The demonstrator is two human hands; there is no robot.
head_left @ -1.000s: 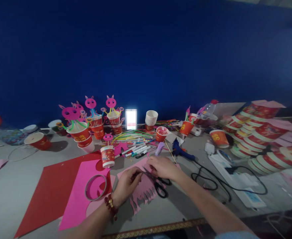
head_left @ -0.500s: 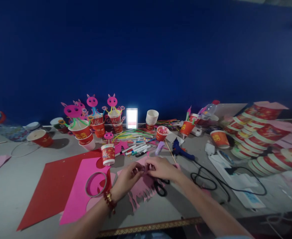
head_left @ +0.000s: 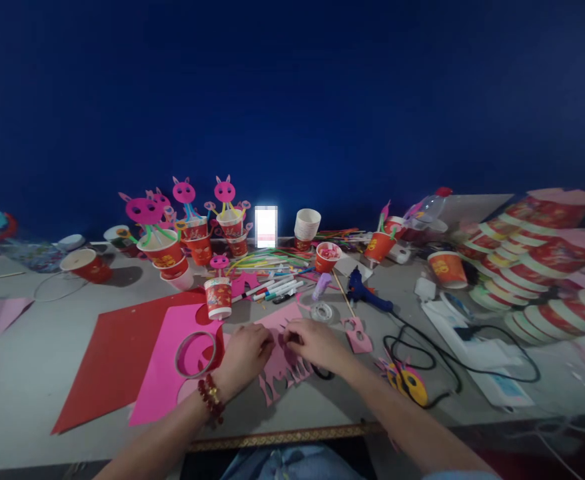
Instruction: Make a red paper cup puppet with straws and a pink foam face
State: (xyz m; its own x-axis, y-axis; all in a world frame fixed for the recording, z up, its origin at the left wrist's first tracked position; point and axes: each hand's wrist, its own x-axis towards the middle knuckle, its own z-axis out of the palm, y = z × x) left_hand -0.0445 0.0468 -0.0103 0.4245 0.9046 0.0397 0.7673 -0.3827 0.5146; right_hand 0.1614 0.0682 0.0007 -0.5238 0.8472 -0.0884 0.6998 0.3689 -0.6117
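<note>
My left hand (head_left: 250, 353), with a beaded bracelet at the wrist, rests low over a pink sheet (head_left: 286, 319) with a ragged cut lower edge. Its fingers are curled, and what they hold, if anything, is hidden. Just to the right, my right hand (head_left: 315, 343) has thumb and fingertips pinched together over the same sheet. Something small and dark shows at those fingertips, too small to name. Black scissors (head_left: 324, 375) lie partly covered by my right hand. A grey tape ring (head_left: 177, 360) lies left of my left hand, on a bright pink sheet (head_left: 155, 373).
A red sheet (head_left: 102, 360) lies at left. Behind are markers (head_left: 280, 288), a clear tape roll (head_left: 321, 311), a blue glue gun (head_left: 365, 293) with a trailing cord, and paper cups with pink animal figures (head_left: 145, 210). Stacked cups (head_left: 537, 267) and a power strip (head_left: 487, 363) stand right.
My hands, together at the fingertips before, have moved apart a little and lower over the pink sheet. The view has shifted slightly, and the clear tape roll shows now.
</note>
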